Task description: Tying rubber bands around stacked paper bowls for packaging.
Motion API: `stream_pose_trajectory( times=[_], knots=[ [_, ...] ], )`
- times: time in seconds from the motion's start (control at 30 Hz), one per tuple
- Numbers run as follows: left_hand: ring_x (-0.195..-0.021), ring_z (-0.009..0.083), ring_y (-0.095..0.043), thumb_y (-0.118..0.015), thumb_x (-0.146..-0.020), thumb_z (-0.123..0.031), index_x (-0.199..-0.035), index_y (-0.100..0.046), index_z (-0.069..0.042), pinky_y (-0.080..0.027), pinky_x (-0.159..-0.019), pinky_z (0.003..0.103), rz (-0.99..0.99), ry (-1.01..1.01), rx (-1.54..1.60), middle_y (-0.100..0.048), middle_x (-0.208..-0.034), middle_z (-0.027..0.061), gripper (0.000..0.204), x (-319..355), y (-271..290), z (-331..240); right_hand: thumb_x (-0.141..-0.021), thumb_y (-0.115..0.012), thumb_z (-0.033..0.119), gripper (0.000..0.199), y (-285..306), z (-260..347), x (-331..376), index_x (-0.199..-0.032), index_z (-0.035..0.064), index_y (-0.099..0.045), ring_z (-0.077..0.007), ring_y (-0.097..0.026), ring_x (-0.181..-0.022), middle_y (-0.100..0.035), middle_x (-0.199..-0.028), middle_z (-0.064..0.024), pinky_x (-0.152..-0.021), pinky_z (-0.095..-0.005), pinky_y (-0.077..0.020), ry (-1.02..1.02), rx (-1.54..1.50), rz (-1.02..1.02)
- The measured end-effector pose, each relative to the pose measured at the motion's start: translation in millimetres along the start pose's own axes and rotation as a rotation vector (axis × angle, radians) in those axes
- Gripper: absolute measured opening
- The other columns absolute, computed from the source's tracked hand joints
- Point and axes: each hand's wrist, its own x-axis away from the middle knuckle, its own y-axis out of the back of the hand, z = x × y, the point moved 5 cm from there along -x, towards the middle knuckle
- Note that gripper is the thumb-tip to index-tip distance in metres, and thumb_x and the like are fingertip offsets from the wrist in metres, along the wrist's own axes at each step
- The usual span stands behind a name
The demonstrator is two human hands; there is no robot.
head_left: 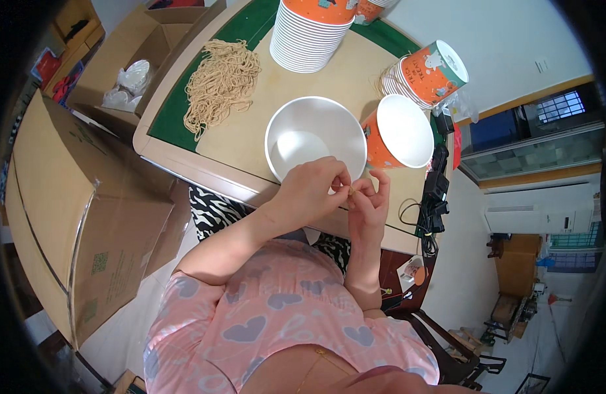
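At the table's near edge my two hands meet fingertip to fingertip. My left hand (316,189) is closed in a pinch, and my right hand (367,203) pinches against it with its other fingers curled. Between the fingertips shows a tiny tan bit that looks like cord (351,190); most of it is hidden. Just behind the hands stands an open paper bucket (309,125), white inside, its near rim partly covered by my left hand. A heap of tan cord (221,85) lies at the far left of the table.
Nested orange-and-white buckets (309,39) rise at the back. On the right are a tilted orange bucket (405,131) and a stack lying on its side (434,73). Black adapters and cables (435,197) line the table's right edge. Large cardboard boxes (112,243) stand at left.
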Motion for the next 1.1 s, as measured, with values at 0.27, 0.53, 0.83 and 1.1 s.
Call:
stream_pose_trajectory(
  times=[0.27, 0.53, 0.83, 1.1],
  knots=[
    [-0.065, 0.0179, -0.057, -0.067, -0.08, -0.013, -0.085, -0.065, -0.004, -0.044, -0.059, 0.029, -0.035, -0.07, 0.002, -0.061, -0.076, 0.0069, 0.01, 1.6, 3.0, -0.8, -0.081, -0.059, -0.008, 0.05, -1.9, 5.7, -0.1, -0.125, 0.0058, -0.04, -0.0123, -0.058, -0.08, -0.063, -0.087, -0.0088, -0.073, -0.0224, -0.045, 0.031, 0.119, -0.073],
    [-0.065, 0.0198, -0.058, -0.067, -0.08, -0.013, -0.085, -0.068, -0.003, -0.045, -0.059, 0.03, -0.076, -0.044, 0.023, -0.062, -0.076, 0.0078, 0.011, 6.7, 3.1, -3.5, -0.08, -0.065, -0.008, 0.049, -8.4, 13.0, 9.0, -0.122, 0.0043, -0.043, -0.0087, -0.058, -0.078, -0.065, -0.088, -0.0063, -0.07, -0.0196, -0.0445, 0.228, 0.482, -0.144],
    [-0.065, 0.0188, -0.061, -0.067, -0.078, -0.01, -0.081, -0.066, 0.0, -0.047, -0.059, 0.029, -0.109, -0.018, 0.046, -0.063, -0.076, 0.0091, 0.011, 6.1, 0.2, 1.3, -0.079, -0.067, -0.007, 0.046, -12.3, 13.0, 14.2, -0.12, 0.0021, -0.046, -0.0079, -0.057, -0.078, -0.064, -0.09, -0.0055, -0.069, -0.0196, -0.0434, 0.384, 0.624, -0.133],
    [-0.058, 0.0113, -0.052, -0.068, -0.077, -0.009, -0.082, -0.067, 0.0, -0.043, -0.054, 0.025, -0.12, 0.025, 0.1, -0.064, -0.07, 0.007, 0.01, 5.3, 18.8, -1.5, -0.078, -0.068, -0.006, 0.044, -22.2, 17.3, 6.0, -0.117, 0.003, -0.051, -0.004, -0.05, -0.069, -0.059, -0.084, -0.0006, -0.062, -0.0173, -0.0409, 0.314, 0.666, -0.049]
  ],
)
